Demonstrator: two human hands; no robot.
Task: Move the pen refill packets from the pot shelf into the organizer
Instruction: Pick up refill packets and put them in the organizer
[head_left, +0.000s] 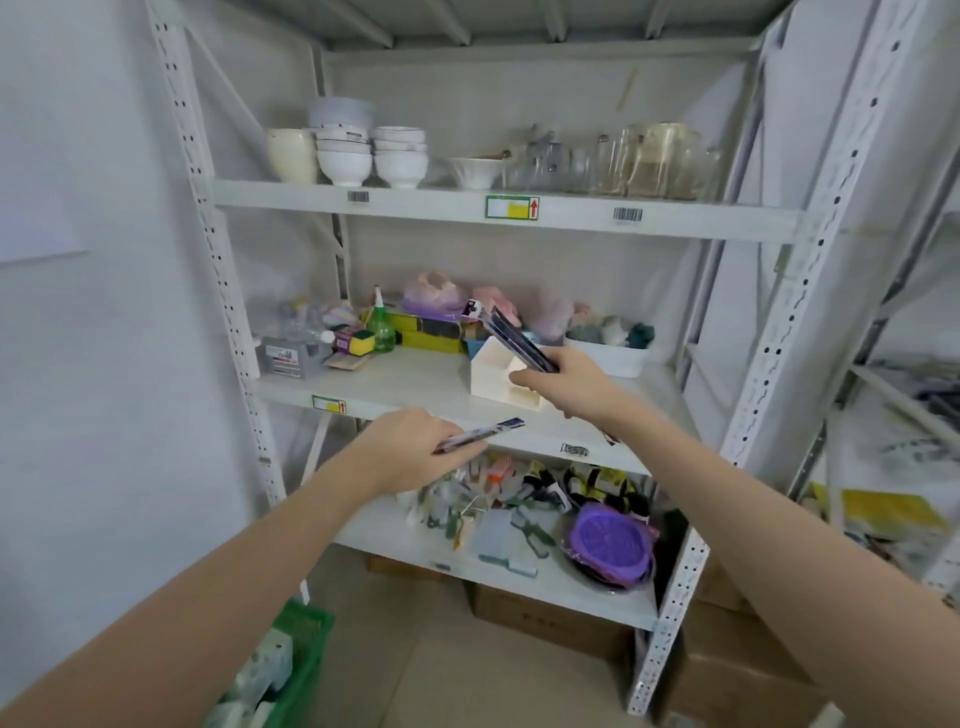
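1. The middle shelf has bare board to the left of the white organizer, which stands near the front edge; the steel uprights close in both sides.
2. The right hand is grasping a bundle of dark refill packets by their lower end, the upper end tilted up and left above the organizer's open top.
3. The left hand, lower and in front of the shelf edge, pinches one more packet that points right.
4. Behind the organizer sit a green bottle, yellow boxes and a white tray; bowls stand on the shelf above.
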